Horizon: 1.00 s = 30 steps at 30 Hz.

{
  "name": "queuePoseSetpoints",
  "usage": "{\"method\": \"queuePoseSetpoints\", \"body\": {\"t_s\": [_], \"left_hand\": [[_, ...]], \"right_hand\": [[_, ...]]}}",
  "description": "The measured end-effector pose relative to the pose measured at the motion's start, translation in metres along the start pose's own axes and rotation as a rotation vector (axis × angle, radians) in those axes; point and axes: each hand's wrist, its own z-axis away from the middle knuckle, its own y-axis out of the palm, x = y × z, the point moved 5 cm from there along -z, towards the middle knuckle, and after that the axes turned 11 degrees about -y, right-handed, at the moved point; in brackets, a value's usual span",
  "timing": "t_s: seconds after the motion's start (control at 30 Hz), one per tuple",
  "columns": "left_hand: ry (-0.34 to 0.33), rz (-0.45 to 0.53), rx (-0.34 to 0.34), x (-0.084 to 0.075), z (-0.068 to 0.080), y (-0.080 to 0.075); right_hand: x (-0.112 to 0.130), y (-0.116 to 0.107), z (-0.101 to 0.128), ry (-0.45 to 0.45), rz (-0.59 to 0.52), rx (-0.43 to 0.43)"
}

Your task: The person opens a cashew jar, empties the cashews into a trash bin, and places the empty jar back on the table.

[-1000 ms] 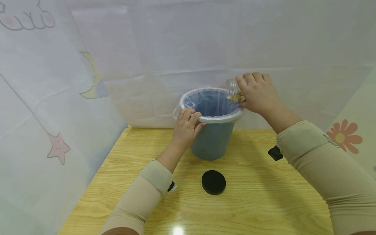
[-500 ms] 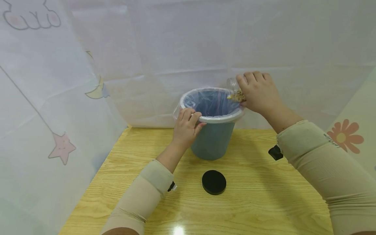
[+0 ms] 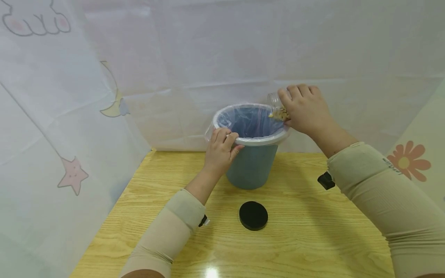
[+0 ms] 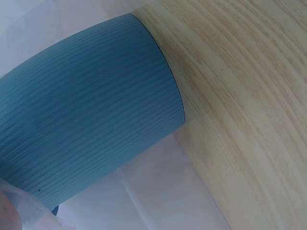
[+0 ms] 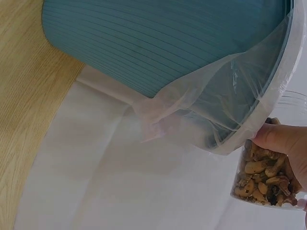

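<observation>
A blue ribbed bin [image 3: 251, 166] with a white rim [image 3: 260, 141] and a clear liner bag stands at the back of the wooden table [image 3: 306, 239]. My left hand [image 3: 220, 150] grips the rim on its near left side. My right hand [image 3: 306, 110] holds a clear jar [image 3: 276, 106] of nuts tilted on its side, mouth over the bin's right edge. In the right wrist view the jar [image 5: 261, 175] with brown nuts sits beside the rim [image 5: 283, 96]. The left wrist view shows only the bin's wall [image 4: 91, 105] and the table.
A round black lid [image 3: 253, 216] lies flat on the table in front of the bin. White sheets with cartoon prints [image 3: 73, 175] close in the left, back and right sides. A small black object [image 3: 326, 180] shows by my right sleeve.
Hardly anything has moved: the left hand stays on the rim, and the right hand keeps the tilted jar over the bin's edge.
</observation>
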Motion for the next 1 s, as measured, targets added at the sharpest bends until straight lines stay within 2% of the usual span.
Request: {"method": "queuePoseSetpoints", "body": {"t_s": [0.5, 0.87, 1.0], "left_hand": [[-0.005, -0.009, -0.001, 0.0011, 0.0004, -0.0009], [0.000, -0.006, -0.001, 0.0009, -0.0002, -0.0007], [-0.001, -0.003, 0.006, -0.0004, -0.0006, -0.0015]], "right_hand": [[0.0016, -0.0038, -0.0021, -0.037, 0.047, -0.053], [0.0018, 0.0000, -0.0006, -0.018, 0.025, 0.006], [0.0014, 0.0002, -0.0001, -0.019, 0.030, -0.009]]}}
